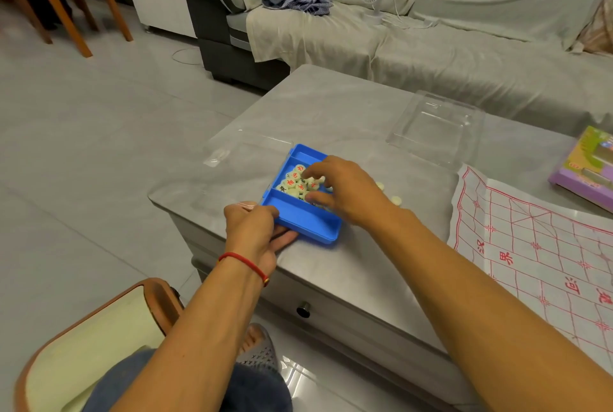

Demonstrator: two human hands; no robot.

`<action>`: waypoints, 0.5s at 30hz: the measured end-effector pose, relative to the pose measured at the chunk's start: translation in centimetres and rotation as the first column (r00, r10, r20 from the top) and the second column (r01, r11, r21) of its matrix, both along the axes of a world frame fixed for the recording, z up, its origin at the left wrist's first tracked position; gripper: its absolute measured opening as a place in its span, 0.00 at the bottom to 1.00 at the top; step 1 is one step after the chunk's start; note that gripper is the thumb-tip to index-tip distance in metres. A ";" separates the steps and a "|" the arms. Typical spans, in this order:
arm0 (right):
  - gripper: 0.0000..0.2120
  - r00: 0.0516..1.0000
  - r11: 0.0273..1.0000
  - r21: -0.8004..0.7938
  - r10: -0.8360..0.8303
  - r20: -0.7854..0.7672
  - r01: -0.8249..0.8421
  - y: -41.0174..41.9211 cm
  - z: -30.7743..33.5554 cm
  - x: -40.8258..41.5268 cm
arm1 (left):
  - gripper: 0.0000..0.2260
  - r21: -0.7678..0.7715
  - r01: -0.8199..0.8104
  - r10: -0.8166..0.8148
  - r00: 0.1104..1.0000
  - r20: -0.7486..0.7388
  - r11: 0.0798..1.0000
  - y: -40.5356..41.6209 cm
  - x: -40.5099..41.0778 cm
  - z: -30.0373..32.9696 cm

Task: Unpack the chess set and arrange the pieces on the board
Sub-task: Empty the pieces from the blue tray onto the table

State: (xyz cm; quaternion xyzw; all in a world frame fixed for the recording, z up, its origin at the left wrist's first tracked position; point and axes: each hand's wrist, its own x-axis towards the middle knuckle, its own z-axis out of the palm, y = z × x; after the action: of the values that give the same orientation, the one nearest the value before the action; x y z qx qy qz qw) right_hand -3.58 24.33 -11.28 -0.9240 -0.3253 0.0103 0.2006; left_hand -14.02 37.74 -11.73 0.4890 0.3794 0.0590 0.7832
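Observation:
A blue plastic tray (308, 222) lies near the table's front left corner. Its middle compartment holds several round cream chess pieces (293, 179) with red and black characters. My left hand (253, 229) grips the tray's near left corner, thumb on the rim and fingers beneath. My right hand (341, 186) reaches into the middle compartment, its fingertips closed around some pieces. A few loose pieces (394, 200) lie on the table just right of that hand. The paper chess board (544, 255) with red lines is spread flat at the right.
A clear plastic lid (434, 128) lies behind the board, another clear cover (229, 146) left of the tray. A purple box (587, 169) sits at the far right edge. The grey table (331, 106) has a drawer knob (303, 309) in front. A sofa stands behind.

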 end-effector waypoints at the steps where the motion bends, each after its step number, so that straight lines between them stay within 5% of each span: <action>1: 0.19 1.000 0.998 -0.061 0.025 -0.011 -0.025 0.4 0.0 0.2 | 0.09 0.005 -0.003 0.003 1.000 0.001 1.000 0.1 0.0 -0.1; 8: 0.12 0.987 0.980 -0.122 0.159 -0.005 -0.158 0.9 0.2 0.9 | 0.12 0.002 0.016 -0.016 1.000 0.011 1.000 0.4 0.3 -0.7; 15: 0.10 0.996 0.995 -0.075 0.067 -0.051 -0.071 0.5 0.3 1.6 | 0.12 -0.053 0.040 -0.039 0.999 0.004 0.998 0.5 0.3 -1.0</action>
State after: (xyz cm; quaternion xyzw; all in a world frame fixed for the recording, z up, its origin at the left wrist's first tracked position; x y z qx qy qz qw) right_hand -1.95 24.79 -11.02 -0.9187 -0.3515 0.0519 0.1724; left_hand -13.74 38.25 -12.70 0.4753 0.3699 0.0342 0.7976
